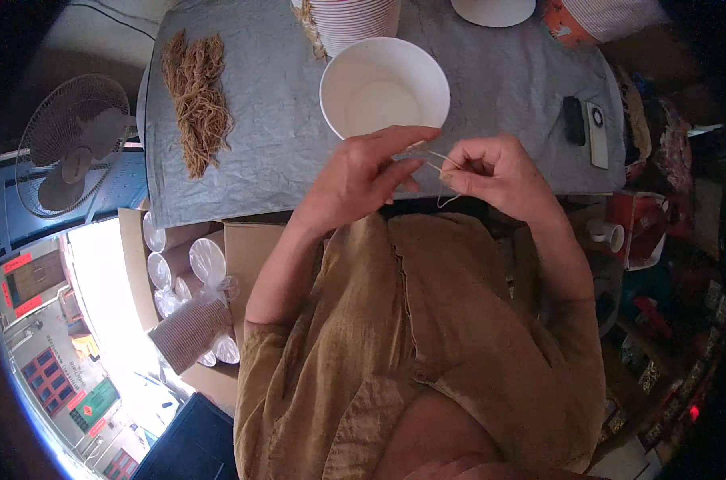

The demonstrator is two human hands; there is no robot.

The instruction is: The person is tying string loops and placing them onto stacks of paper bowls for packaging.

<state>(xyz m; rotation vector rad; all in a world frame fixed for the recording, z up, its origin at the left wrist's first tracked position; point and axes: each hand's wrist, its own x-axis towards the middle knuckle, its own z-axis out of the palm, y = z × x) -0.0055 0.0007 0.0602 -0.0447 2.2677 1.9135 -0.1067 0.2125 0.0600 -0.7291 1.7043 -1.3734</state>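
Both hands raised together over the near edge of a grey crinkled cloth-covered table (267,104), just on the near side of a wide white paper bowl (384,86) standing open and empty. Left hand (355,180) reaching in from the left with fingers extended and pressed together, tips pinched on one end of a thin pale length of twine (441,164). Right hand (495,172) curled into a loose fist, thumb and forefinger nipped on the other end of that same twine. Twine stretched short between the two sets of fingertips, long axis running roughly left to right, with a small slack loop hanging below the right-hand pinch; too fine to tell whether knotted or merely crossed. Both hands about equally close to the strand, the bowl's rim nearest the left fingertips, touching or just clear impossible to say. Farther left on the cloth, a loose bundle of tan fibre cords (196,96) lying lengthwise away from the body, well apart from both hands. Behind the bowl, a stack of striped paper cups (351,20) and a white round lid (492,10) at the far edge. To the right, a small black device (573,120) beside a white remote-like device (597,132). Below the table on the left, an open cardboard box (243,248) holding sleeves of clear plastic lids (207,260), and a standing fan (71,144) beyond.
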